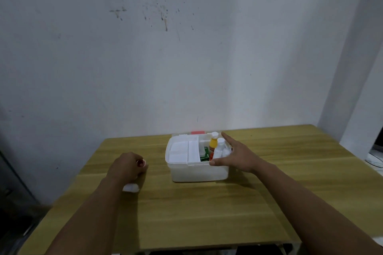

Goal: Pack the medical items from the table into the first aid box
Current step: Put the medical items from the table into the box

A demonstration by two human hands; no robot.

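Nearly packed, but the last small things can still slip or tip.
Nearest, the left hand (126, 166) is curled shut over the table (186, 213), and it seems to pinch a small roll with a reddish ring (141, 163) at the fingertips, while a white soft piece (131, 188) shows under the wrist; I cannot tell if the hand holds this piece or only covers it, so it may drop or stay behind when the hand lifts. Farther, the right hand (232, 154) is spread open at the right side of the first aid box (196, 170), thumb on the front rim. Behind its fingers the yellow bottle (213, 145) and the white bottles (220, 149) stand upright and close together; a careless push there could tip them over.
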